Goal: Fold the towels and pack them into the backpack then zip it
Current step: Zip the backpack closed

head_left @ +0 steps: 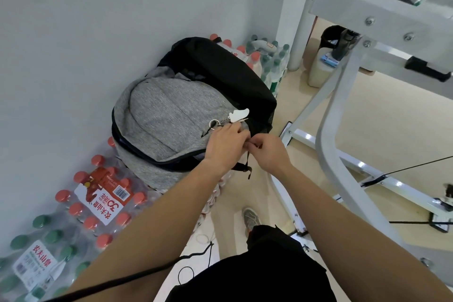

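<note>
Backpack (pixel 171 110), grey front with a black back panel, lies flat on shrink-wrapped packs of bottled water against the pale wall (pixel 73 32). Red-capped pack (pixel 98 193) sits just below it, green-capped pack (pixel 36 252) nearer the camera. Main zip seam (pixel 137 152) gapes dark along the bag's left and near edge; contents not visible, no towel to be made out. Keyring with a white shoe-shaped tag (pixel 239 115) rests on the grey front, just above the hands. Both hands meet at the bag's near right corner, touching each other. Left hand (pixel 225 144): fingers curled down onto the grey fabric at the rim, gripping it. Right hand (pixel 267 152): thumb and forefinger pinched together on a small bit of the same rim, too small to say whether it is the zip pull. Black strap (pixel 248 167) hangs below the hands. White metal frame (pixel 343 105) stands to the right on the tan floor.
</note>
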